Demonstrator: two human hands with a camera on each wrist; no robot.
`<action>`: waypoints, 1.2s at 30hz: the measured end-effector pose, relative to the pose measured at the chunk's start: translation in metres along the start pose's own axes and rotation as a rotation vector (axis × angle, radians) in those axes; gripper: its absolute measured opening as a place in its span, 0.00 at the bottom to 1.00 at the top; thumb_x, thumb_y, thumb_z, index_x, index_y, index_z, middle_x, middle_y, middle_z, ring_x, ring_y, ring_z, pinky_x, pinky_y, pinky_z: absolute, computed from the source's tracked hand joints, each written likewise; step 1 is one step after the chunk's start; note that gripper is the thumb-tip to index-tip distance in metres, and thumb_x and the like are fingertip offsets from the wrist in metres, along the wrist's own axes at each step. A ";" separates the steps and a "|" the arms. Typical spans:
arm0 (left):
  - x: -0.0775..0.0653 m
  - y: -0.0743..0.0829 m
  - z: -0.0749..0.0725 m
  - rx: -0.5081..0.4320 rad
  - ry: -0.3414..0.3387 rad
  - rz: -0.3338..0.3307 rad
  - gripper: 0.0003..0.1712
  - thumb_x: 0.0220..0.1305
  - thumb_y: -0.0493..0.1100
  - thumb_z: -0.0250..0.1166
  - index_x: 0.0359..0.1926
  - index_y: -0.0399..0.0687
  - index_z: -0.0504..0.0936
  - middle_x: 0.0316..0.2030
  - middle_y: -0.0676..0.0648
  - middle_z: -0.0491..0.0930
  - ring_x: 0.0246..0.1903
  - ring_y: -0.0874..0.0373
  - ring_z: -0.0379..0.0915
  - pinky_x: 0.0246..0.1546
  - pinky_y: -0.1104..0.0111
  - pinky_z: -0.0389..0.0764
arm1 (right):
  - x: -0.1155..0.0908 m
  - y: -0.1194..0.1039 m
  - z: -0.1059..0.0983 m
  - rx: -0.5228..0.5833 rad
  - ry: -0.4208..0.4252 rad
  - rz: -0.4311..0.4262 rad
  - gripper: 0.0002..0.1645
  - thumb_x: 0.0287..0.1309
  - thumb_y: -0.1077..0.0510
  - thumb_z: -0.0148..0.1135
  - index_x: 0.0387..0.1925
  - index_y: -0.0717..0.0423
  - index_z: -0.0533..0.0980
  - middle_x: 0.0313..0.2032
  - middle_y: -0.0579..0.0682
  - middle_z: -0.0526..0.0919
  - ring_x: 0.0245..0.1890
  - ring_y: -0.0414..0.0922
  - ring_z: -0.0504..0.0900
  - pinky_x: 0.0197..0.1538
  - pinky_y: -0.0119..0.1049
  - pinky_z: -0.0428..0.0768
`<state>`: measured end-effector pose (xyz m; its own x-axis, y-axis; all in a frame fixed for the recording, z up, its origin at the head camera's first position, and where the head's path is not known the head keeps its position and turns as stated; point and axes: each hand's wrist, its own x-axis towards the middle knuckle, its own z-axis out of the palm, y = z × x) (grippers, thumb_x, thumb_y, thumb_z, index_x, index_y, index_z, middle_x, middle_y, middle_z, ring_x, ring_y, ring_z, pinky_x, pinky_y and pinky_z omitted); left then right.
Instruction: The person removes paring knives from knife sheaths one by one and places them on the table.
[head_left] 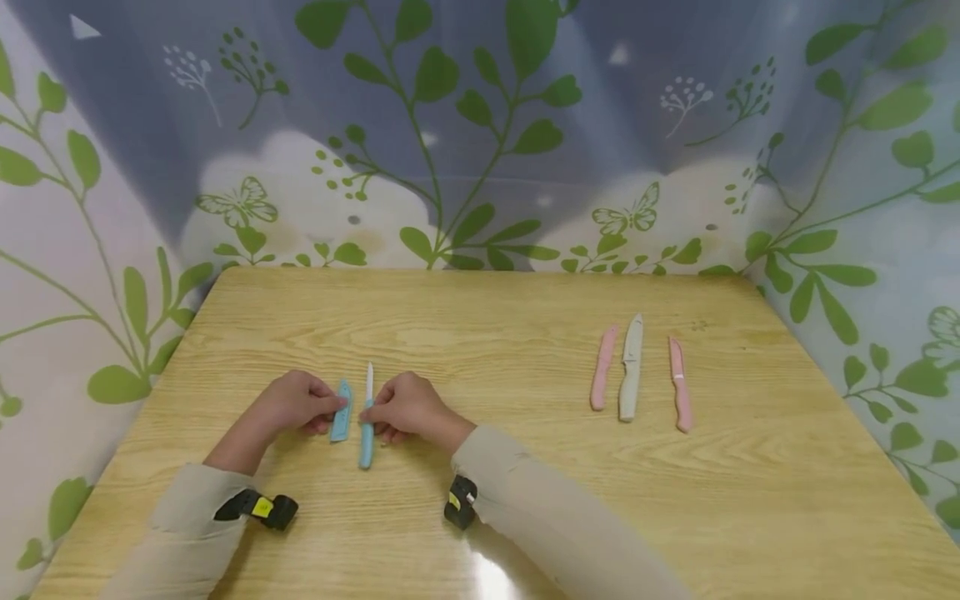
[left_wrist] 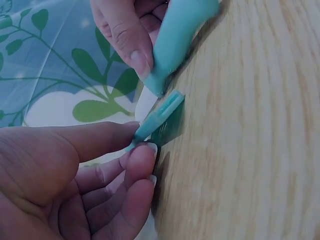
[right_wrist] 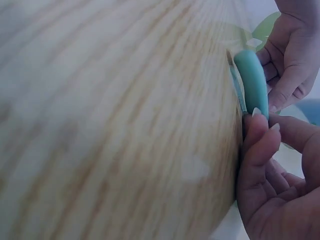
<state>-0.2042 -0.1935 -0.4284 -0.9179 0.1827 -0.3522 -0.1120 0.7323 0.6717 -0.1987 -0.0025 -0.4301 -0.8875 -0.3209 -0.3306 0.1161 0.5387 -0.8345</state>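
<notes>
On the left part of the table, my left hand [head_left: 302, 402] pinches a light blue knife sheath [head_left: 341, 412] between thumb and fingers. Just right of it, my right hand [head_left: 408, 406] pinches a small knife with a blue handle [head_left: 367, 442]. Its bare pale blade [head_left: 369, 382] points toward the far side of the table. Sheath and knife lie side by side with a narrow gap in the head view. From the left wrist, the sheath [left_wrist: 157, 117] shows its slotted end, and the knife handle [left_wrist: 177, 42] is in the other hand.
To the right on the wooden table [head_left: 495, 333] lie a pink knife [head_left: 602, 371], a larger cream knife [head_left: 631, 371] and another pink knife [head_left: 680, 387]. A leaf-patterned curtain [head_left: 480, 125] stands behind the table and at both sides.
</notes>
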 end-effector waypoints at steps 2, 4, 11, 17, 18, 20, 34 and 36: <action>-0.001 0.002 0.000 0.021 0.004 -0.010 0.14 0.64 0.45 0.63 0.30 0.38 0.84 0.14 0.53 0.78 0.17 0.62 0.74 0.22 0.69 0.79 | 0.000 -0.001 0.000 0.001 -0.002 0.006 0.13 0.52 0.58 0.70 0.19 0.56 0.76 0.16 0.51 0.83 0.11 0.39 0.76 0.14 0.26 0.76; -0.002 0.002 0.000 0.039 0.011 -0.019 0.14 0.64 0.45 0.63 0.28 0.38 0.83 0.13 0.53 0.77 0.16 0.62 0.74 0.21 0.69 0.79 | 0.000 -0.001 0.000 0.001 -0.004 0.011 0.13 0.52 0.58 0.70 0.19 0.56 0.75 0.15 0.51 0.82 0.10 0.38 0.76 0.13 0.25 0.75; -0.003 0.005 0.001 0.081 0.043 -0.007 0.15 0.62 0.45 0.64 0.24 0.40 0.82 0.13 0.52 0.77 0.15 0.62 0.74 0.20 0.69 0.77 | 0.002 0.000 0.001 -0.017 -0.013 0.001 0.14 0.51 0.60 0.70 0.19 0.57 0.73 0.14 0.49 0.80 0.10 0.38 0.75 0.14 0.24 0.75; -0.005 0.007 0.001 0.089 0.060 0.002 0.15 0.62 0.45 0.65 0.21 0.40 0.81 0.12 0.52 0.77 0.15 0.62 0.73 0.19 0.69 0.76 | 0.001 0.002 0.000 -0.032 -0.013 -0.026 0.14 0.52 0.60 0.70 0.20 0.57 0.72 0.15 0.50 0.81 0.10 0.38 0.75 0.15 0.25 0.76; -0.005 0.007 0.001 0.088 0.061 0.002 0.15 0.62 0.45 0.65 0.21 0.41 0.81 0.12 0.52 0.77 0.14 0.62 0.73 0.19 0.69 0.76 | 0.000 0.002 -0.001 -0.031 -0.012 -0.029 0.14 0.52 0.60 0.70 0.20 0.57 0.72 0.15 0.50 0.81 0.10 0.38 0.75 0.15 0.25 0.76; -0.005 0.008 0.001 0.088 0.063 0.000 0.15 0.62 0.45 0.65 0.21 0.41 0.81 0.12 0.52 0.77 0.14 0.62 0.73 0.19 0.69 0.76 | 0.000 0.002 -0.001 -0.029 -0.009 -0.036 0.14 0.52 0.60 0.70 0.20 0.57 0.72 0.15 0.50 0.81 0.10 0.38 0.75 0.15 0.25 0.77; -0.005 0.010 0.002 0.099 0.080 0.002 0.19 0.64 0.50 0.63 0.22 0.40 0.83 0.12 0.52 0.78 0.15 0.61 0.75 0.20 0.68 0.76 | -0.001 0.008 -0.002 0.037 -0.007 -0.056 0.15 0.55 0.56 0.68 0.20 0.57 0.73 0.16 0.51 0.81 0.10 0.39 0.76 0.15 0.28 0.79; -0.004 0.010 0.002 0.105 0.100 0.012 0.21 0.65 0.52 0.61 0.22 0.41 0.82 0.11 0.52 0.77 0.15 0.61 0.73 0.20 0.68 0.74 | -0.002 0.009 -0.003 0.073 -0.011 -0.043 0.15 0.55 0.56 0.68 0.21 0.57 0.73 0.16 0.52 0.82 0.10 0.39 0.76 0.15 0.28 0.79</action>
<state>-0.2012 -0.1860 -0.4216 -0.9529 0.1296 -0.2743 -0.0649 0.7961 0.6017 -0.1966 0.0054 -0.4360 -0.8876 -0.3514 -0.2979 0.1103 0.4658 -0.8780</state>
